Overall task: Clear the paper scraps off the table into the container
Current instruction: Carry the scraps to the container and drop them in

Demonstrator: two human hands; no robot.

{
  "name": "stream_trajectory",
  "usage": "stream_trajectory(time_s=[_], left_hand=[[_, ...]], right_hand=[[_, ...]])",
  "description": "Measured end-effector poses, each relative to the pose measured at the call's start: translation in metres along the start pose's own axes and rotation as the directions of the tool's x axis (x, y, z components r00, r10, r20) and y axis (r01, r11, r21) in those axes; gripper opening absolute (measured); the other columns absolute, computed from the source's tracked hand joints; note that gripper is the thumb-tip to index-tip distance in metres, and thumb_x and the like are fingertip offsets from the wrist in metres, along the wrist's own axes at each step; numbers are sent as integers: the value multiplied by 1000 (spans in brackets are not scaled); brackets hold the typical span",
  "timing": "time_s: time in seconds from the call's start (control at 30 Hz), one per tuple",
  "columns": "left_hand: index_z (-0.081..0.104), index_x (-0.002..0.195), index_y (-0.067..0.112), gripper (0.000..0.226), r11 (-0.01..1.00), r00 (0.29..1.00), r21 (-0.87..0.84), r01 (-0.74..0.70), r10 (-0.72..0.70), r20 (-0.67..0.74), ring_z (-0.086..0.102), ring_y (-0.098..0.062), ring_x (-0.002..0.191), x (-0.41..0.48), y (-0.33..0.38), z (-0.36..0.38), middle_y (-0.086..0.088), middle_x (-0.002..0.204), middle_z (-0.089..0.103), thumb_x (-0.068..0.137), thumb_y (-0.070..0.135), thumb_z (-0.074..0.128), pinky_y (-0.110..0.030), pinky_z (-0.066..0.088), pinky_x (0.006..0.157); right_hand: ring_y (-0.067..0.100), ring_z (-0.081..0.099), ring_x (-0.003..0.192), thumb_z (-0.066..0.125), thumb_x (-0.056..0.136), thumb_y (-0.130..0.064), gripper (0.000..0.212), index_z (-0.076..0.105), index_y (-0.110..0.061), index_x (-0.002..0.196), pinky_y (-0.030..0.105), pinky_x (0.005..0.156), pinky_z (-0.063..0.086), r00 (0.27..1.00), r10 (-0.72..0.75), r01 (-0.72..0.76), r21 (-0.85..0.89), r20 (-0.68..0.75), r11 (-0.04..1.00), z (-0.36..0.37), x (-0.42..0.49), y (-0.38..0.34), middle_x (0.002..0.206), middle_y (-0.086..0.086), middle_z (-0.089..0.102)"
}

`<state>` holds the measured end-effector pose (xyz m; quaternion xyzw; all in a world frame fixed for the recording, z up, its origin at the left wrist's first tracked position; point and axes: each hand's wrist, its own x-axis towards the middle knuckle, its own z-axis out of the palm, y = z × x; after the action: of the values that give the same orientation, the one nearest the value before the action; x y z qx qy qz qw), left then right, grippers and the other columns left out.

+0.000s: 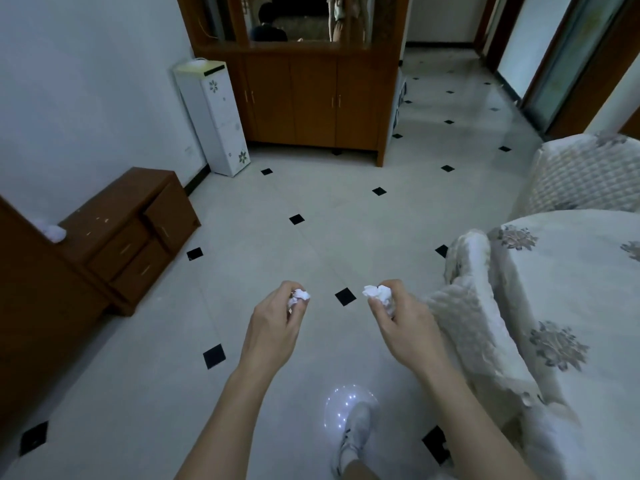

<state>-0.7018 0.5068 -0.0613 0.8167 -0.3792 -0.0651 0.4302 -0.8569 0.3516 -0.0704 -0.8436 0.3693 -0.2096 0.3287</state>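
My left hand (273,323) grips a small crumpled white paper scrap (300,296) between thumb and fingers. My right hand (398,320) grips a larger crumpled white paper scrap (379,294). Both hands are held out in front of me above the tiled floor, a short gap apart. No table top and no container can be made out in this view. Another white wad (53,232) lies on the brown cabinet edge at the left.
A low brown drawer unit (138,230) stands at the left, a white water dispenser (218,116) and a wooden cabinet (311,102) at the back. A sofa with a floral cover (554,306) fills the right. My white shoe (356,431) is on the floor below.
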Motion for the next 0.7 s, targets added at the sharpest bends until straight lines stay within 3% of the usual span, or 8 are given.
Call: stream_trajectory(time_s=[0.1, 0.2, 0.27, 0.43, 0.53, 0.63, 0.7], left_hand=[[53, 84, 28, 14, 1000, 1000, 13, -22, 21, 14, 44, -3, 58, 65, 0, 21, 10, 60, 41, 97, 29, 50, -23, 33, 53], [53, 84, 27, 13, 1000, 999, 12, -18, 18, 44, 46, 3, 59, 133, 8, 46, 12, 61, 42, 97, 27, 50, -16, 32, 52], [54, 85, 28, 13, 1000, 998, 16, -17, 16, 64, 47, 4, 60, 176, 15, 64, 12, 61, 43, 98, 29, 50, -16, 32, 53], [52, 84, 30, 14, 999, 992, -2, -45, 45, 114, 47, 4, 62, 268, 32, 106, 9, 60, 42, 98, 32, 49, -17, 33, 54], [53, 84, 31, 14, 998, 989, -6, -65, 65, 135, 48, 6, 62, 313, 36, 125, 12, 59, 43, 97, 30, 50, -17, 33, 54], [53, 83, 31, 15, 997, 985, -22, -77, 80, 151, 48, 7, 61, 357, 37, 144, 21, 61, 49, 98, 29, 50, -16, 35, 55], [53, 83, 31, 15, 995, 981, -30, -90, 94, 172, 48, 7, 61, 384, 36, 157, 27, 65, 51, 98, 29, 51, -15, 34, 54]], right_hand=[[-1, 57, 77, 50, 95, -46, 12, 50, -34, 98, 27, 63, 44, 999, 8, -7, 29, -45, 1000, 3, 63, 13, 84, -23, 61], [-11, 54, 77, 51, 95, -44, 9, 48, -36, 96, 11, 61, 38, 998, 33, -30, 48, -55, 998, -2, 130, 29, 87, -33, 57], [-12, 53, 74, 52, 95, -41, 7, 47, -37, 95, 9, 60, 37, 997, 35, -32, 47, -64, 998, -9, 169, 39, 82, -37, 53], [2, 55, 75, 51, 95, -43, 12, 50, -32, 99, 20, 59, 38, 991, 70, -66, 42, -113, 997, -29, 258, 64, 79, -35, 52], [1, 55, 77, 50, 95, -44, 11, 49, -33, 98, 24, 61, 41, 988, 87, -84, 31, -129, 996, -38, 300, 75, 79, -33, 54], [7, 56, 77, 50, 95, -46, 16, 51, -32, 100, 32, 63, 45, 982, 114, -114, 8, -153, 993, -43, 340, 89, 77, -21, 56], [8, 56, 77, 50, 94, -46, 16, 51, -31, 100, 31, 62, 43, 977, 137, -138, 6, -166, 990, -43, 368, 99, 76, -22, 55]])
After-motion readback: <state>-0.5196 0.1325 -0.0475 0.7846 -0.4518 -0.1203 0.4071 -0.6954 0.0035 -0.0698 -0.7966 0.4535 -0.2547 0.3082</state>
